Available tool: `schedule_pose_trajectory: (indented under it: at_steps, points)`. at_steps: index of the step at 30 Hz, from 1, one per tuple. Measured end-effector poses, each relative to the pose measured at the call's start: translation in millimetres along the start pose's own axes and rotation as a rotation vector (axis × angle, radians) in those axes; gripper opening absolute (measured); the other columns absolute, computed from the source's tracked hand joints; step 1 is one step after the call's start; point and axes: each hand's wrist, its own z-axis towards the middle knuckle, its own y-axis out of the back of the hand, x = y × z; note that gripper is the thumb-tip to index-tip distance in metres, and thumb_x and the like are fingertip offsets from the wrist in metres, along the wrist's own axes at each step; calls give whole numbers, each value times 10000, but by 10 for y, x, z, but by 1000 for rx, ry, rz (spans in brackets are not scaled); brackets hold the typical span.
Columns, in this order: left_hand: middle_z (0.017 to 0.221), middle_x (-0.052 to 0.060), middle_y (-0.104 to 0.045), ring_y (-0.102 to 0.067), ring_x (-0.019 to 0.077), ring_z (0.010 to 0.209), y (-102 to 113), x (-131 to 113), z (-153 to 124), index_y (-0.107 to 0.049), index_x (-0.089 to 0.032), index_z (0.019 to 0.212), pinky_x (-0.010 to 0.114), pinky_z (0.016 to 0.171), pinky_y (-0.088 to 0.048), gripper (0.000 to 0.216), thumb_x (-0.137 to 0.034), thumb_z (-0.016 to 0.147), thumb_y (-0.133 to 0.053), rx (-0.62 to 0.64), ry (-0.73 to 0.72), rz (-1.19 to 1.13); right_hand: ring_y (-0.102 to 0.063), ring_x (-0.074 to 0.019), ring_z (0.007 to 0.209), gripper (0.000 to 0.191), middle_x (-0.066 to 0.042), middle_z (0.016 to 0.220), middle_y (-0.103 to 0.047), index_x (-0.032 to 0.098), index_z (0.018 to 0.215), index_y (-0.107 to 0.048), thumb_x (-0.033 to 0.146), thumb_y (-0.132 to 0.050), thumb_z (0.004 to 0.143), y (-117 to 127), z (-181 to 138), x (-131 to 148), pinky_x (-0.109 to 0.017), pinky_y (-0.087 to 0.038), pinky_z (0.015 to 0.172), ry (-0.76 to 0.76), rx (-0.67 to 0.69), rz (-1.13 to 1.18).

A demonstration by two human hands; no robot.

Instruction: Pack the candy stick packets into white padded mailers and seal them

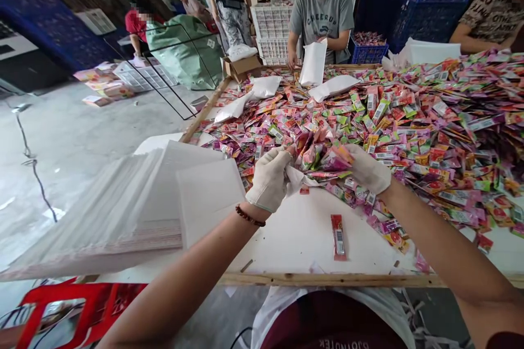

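My left hand (268, 179), in a white glove, is closed on the edge of a white bag (298, 179) that is partly hidden by the hand and by packets. A bunch of colourful stick packets (333, 159) lies at the bag's mouth, with my right hand (368, 169), also gloved, closed around its right side. Below both hands, a single red packet (338, 237) rests on the white tabletop (286, 240). Just beyond them spreads a large heap of similar packets (409, 142) in pink, purple, red and green.
A thick stack of flat white bags (159, 191) covers the table's left side. Filled white bags (333, 87) lie on the heap's far side. Across the table a person in a grey shirt (321, 16) holds another bag. A wooden rim (311, 279) edges the table.
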Motion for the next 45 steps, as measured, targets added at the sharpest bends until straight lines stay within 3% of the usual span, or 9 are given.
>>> schedule_pose_trajectory:
  at_steps: [8,16,25,27,31,34,37,39,45]
  points:
    - [450,-52,-476,-466,78,345,193,-242,-1,-510,-175,579,181,344,-356,238,-203,676,-725,100,-116,461,-336,-66,323,302,30,372,-438,183,518,-506,316,-585,778,49,-36,168,-206,-232,329,92,6,-89]
    - [477,-15,-502,-447,61,358,118,-485,67,-544,-155,532,160,328,-337,208,-137,664,-703,252,-83,494,-296,-60,338,282,61,393,-373,205,521,-458,281,-585,760,172,-41,379,-206,-262,338,125,46,-23]
    - [448,-34,-455,-385,64,363,84,-609,281,-550,-162,521,197,363,-228,229,-130,644,-740,235,-73,639,-321,-64,362,344,58,405,-376,205,515,-451,317,-638,781,173,2,412,-219,-263,366,181,34,-29]
    - [453,-49,-427,-353,52,395,39,-674,260,-526,-158,497,198,401,-220,250,-102,633,-728,188,-156,768,-323,-60,360,350,55,402,-393,198,511,-463,316,-645,787,184,-47,416,-217,-252,367,187,-28,-82]
    - [545,-41,-448,-388,70,532,-44,-740,38,-586,-148,583,205,529,-294,139,-109,700,-650,112,-595,1012,-461,-84,424,349,8,458,-532,168,551,-560,347,-603,848,147,-250,236,-218,-359,440,196,31,-155]
    - [592,-20,-487,-429,102,584,8,-487,-111,-614,-164,634,231,584,-323,97,-132,726,-616,234,-753,1201,-538,-107,464,356,-27,516,-617,149,613,-613,398,-573,863,-41,-429,-229,-223,-405,474,40,139,-126]
    - [738,28,-606,-545,147,693,241,11,-64,-644,-181,716,262,665,-408,100,-210,795,-591,536,-680,1276,-539,-117,438,356,-20,515,-620,154,691,-605,426,-496,893,-275,-630,-827,-225,-391,446,-262,187,-103]
    - [935,81,-672,-613,195,859,485,349,67,-686,-181,888,307,795,-463,196,-333,869,-563,590,-634,1294,-513,-118,423,386,3,497,-589,168,710,-587,453,-448,931,-365,-786,-1128,-235,-399,455,-363,246,-179]
    - [1441,155,-518,-396,346,1366,1112,976,484,-549,-204,1365,549,1104,-290,528,-498,945,-425,458,-473,1628,-611,-199,959,226,-101,1034,-670,173,932,-696,205,-473,932,-557,-1013,-1459,-339,-492,877,136,268,-871]
